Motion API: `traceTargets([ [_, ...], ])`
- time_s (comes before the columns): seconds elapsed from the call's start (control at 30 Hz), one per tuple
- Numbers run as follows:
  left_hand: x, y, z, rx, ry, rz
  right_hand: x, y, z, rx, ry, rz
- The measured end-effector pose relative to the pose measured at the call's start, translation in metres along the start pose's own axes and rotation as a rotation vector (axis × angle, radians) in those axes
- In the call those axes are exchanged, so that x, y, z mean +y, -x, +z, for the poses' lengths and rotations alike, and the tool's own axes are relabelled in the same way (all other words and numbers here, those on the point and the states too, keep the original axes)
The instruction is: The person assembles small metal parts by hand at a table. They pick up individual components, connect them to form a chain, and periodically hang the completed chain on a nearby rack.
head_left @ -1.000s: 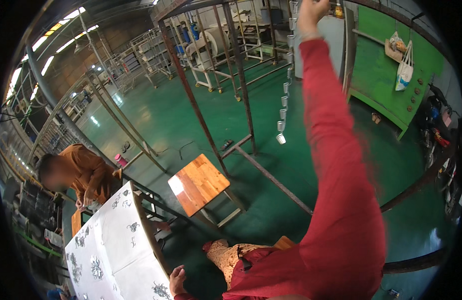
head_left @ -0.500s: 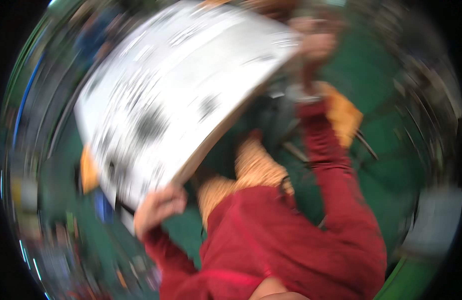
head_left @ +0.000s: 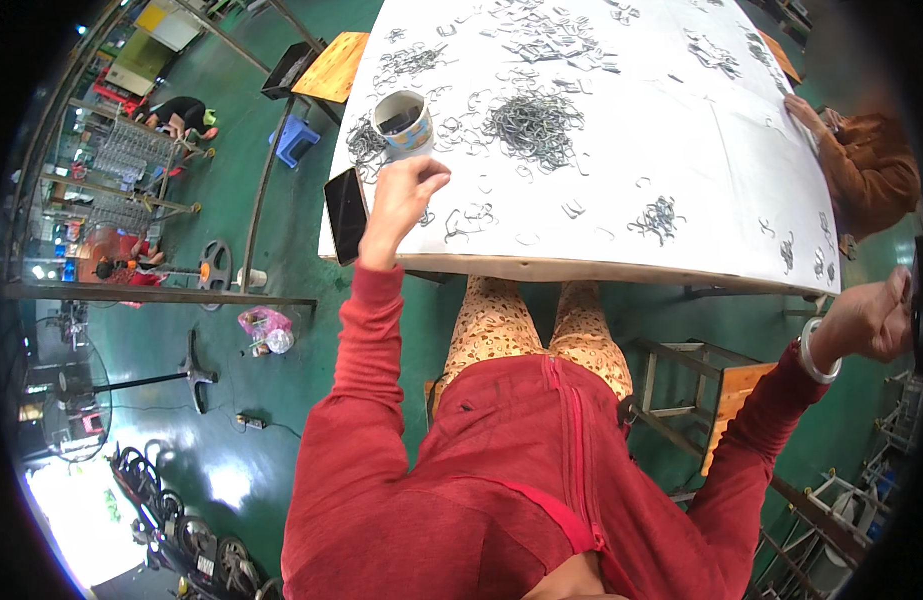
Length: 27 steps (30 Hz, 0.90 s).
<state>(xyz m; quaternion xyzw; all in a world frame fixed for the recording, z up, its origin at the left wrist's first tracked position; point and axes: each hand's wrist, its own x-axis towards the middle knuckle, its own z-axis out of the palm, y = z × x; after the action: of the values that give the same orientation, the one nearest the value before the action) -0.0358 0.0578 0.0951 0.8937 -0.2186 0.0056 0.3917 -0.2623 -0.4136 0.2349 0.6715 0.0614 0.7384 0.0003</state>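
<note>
My left hand (head_left: 406, 195) is over the left part of a white-covered table (head_left: 621, 210), its fingers curled together; whatever may be in them is hidden. Just beyond it stands a round tub (head_left: 402, 122) with dark pieces inside, and beside the wrist a black phone (head_left: 346, 213) lies at the table's edge. A heap of small dark bent metal clips (head_left: 534, 128) is to the right of that hand. Out past the table's right end, my right hand (head_left: 871, 318) is raised with bent fingers against a dark thing at the picture's rim, too cut off to name.
Across the right end, a person in a brown sleeve (head_left: 866, 165) has a hand on the table. More small clips (head_left: 658, 220) lie scattered about. Wooden stools (head_left: 733, 405) stand below the edge. At left are a metal frame (head_left: 161, 292), a blue stool (head_left: 294, 140) and a fan (head_left: 66, 385).
The earlier picture is heavily blurred and the view has swung round. My left hand has gone from the table's near corner to beside the tub; my right hand is now away from the table.
</note>
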Motion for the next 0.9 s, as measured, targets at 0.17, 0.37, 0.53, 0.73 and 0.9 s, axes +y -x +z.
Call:
traceTargets([
  [0.17,-0.043,-0.064,0.063,0.091,-0.156,0.200,-0.001,0.033,0.009,-0.172,0.145,-0.048],
  [0.37,-0.059,-0.102,0.072,0.166,-0.249,0.178,0.051,0.051,-0.025,-0.301,-0.073,-0.115],
  [0.53,-0.073,-0.121,0.074,-0.005,-0.454,0.240,0.037,0.043,-0.038,-0.356,0.222,-0.124],
  [0.73,-0.073,-0.123,0.083,-0.134,-0.603,0.284,-0.001,0.044,-0.011,-0.294,0.101,0.180],
  [0.9,-0.058,-0.120,0.074,0.114,-0.388,0.264,-0.045,0.059,0.052,-0.505,-0.183,0.464],
])
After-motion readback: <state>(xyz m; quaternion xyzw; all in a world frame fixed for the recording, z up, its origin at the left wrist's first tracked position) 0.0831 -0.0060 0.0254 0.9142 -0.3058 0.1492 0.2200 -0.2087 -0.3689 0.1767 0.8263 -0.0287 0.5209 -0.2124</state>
